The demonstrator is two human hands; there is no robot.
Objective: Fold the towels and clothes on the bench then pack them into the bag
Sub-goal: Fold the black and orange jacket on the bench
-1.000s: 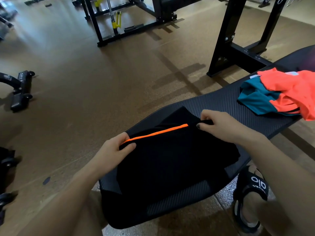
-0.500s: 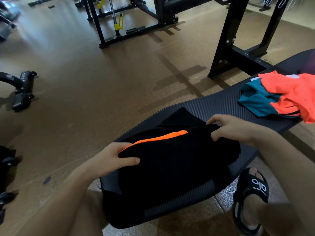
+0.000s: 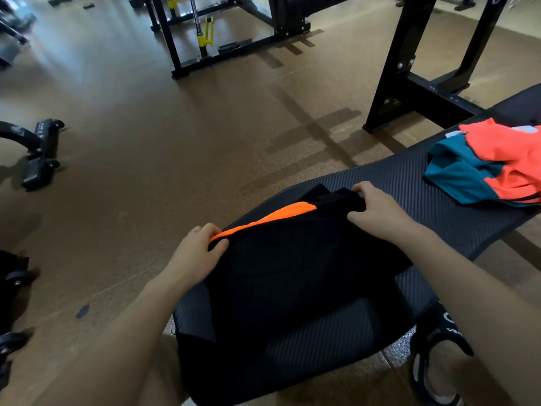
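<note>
Orange-teal clothes (image 3: 497, 168) & sandal (image 3: 436, 361) cut off by frame edge; bench (image 3: 409, 177) end too.

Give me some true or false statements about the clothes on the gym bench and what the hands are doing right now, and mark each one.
1. Both hands grip the black garment. True: left hand at its left edge, right hand at its far right corner.
2. The garment has a yellow stripe. False: the stripe is orange.
3. An orange and teal garment lies further right on the bench. True.
4. The black garment hangs above the floor. False: it lies on the bench.
</note>
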